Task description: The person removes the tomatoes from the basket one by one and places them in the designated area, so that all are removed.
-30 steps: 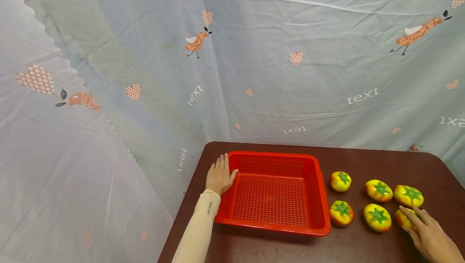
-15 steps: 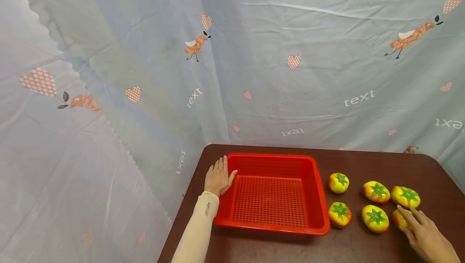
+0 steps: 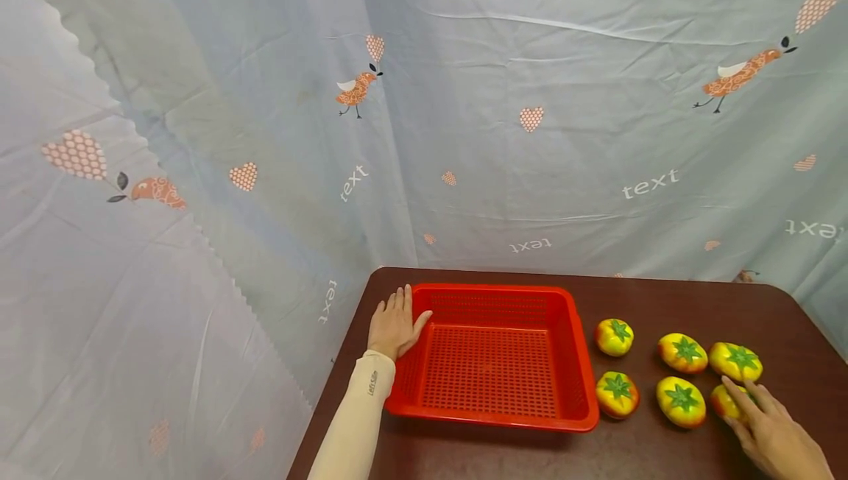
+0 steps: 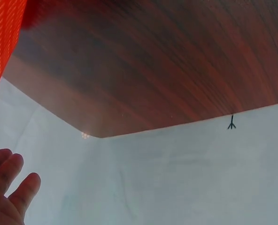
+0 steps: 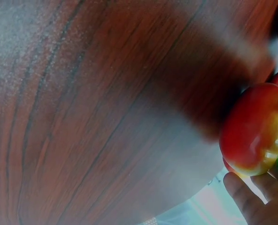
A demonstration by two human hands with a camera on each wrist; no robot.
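A red plastic basket [image 3: 490,421] with a lattice floor sits on the dark wooden table, nothing inside it. My left hand [image 3: 392,324] rests on its left rim, fingers straight and thumb spread toward the inside. Some of those fingers show at the lower left of the left wrist view, beside the basket's red wall [image 4: 0,42]. At the right, my right hand [image 3: 771,425] holds a yellow-and-red toy fruit [image 3: 722,403] with a green star-shaped top, fingers over it and thumb at its near side. The right wrist view shows this fruit [image 5: 251,131] red and glossy between thumb and fingers.
Several similar toy fruits stand in two rows between basket and right hand, including a near one [image 3: 681,401], a far one [image 3: 735,361] and one close to the basket [image 3: 617,394]. A patterned grey curtain [image 3: 477,193] hangs behind the table [image 3: 662,292] and on its left.
The head view has shifted slightly, so the scene sits a little lower and further left. Both hands keep their places on the basket rim and the toy fruit.
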